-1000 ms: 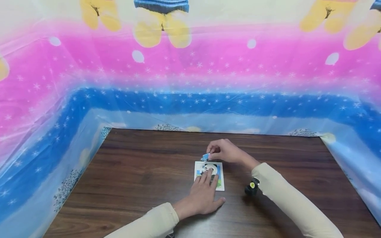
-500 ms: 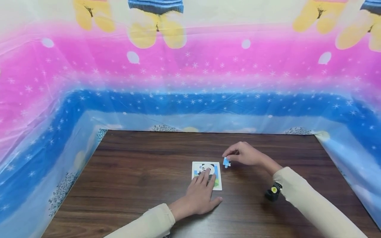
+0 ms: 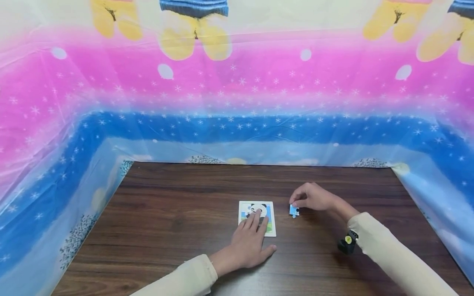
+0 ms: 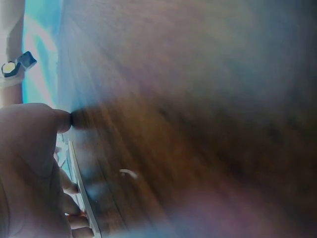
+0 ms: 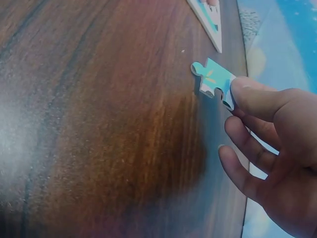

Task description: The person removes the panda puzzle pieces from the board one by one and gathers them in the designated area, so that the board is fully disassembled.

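Head view from above, forward and down; wrist views close, puzzle board in both

Left hand outstretched, right hand pinched

Bare tabletop leaves a lane between the panda puzzle and the blue piece in the right hand. The left hand blocks the puzzle's near side, any gap beneath its palm too blurred to judge. Patterned cloth walls the far edge.

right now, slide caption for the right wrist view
Right hand pinches a light blue jigsaw piece over a brown woodgrain table.
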{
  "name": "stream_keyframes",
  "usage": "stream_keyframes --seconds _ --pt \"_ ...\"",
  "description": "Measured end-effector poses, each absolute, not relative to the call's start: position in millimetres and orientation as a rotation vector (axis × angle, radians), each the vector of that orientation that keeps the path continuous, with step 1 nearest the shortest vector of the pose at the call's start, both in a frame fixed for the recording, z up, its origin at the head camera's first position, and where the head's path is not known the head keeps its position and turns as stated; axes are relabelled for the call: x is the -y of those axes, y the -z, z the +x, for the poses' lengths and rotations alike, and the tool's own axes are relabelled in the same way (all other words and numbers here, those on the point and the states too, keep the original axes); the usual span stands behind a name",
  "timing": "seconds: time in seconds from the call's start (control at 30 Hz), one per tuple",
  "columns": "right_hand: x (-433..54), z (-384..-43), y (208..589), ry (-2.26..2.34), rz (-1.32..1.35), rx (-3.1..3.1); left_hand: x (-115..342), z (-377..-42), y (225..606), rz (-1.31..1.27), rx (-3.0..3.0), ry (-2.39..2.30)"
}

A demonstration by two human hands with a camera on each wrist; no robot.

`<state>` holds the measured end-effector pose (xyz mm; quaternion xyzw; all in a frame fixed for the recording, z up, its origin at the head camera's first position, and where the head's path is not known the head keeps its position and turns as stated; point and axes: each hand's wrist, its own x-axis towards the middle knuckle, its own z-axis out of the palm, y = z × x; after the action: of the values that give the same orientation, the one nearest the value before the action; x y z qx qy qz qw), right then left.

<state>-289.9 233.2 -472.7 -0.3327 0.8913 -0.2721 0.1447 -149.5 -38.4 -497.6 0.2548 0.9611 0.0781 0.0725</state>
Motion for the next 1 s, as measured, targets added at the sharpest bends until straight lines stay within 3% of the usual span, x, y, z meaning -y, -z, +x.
stream_keyframes --seconds 0.63,1.0 --pt "-229 -289 482 0.722 -1.005 -2.674 36 -148 498 0.767 -2.889 -0.259" --pt "-226 -295 461 0.755 -0.971 -2.734 35 -147 499 0.731 -2.906 -0.187"
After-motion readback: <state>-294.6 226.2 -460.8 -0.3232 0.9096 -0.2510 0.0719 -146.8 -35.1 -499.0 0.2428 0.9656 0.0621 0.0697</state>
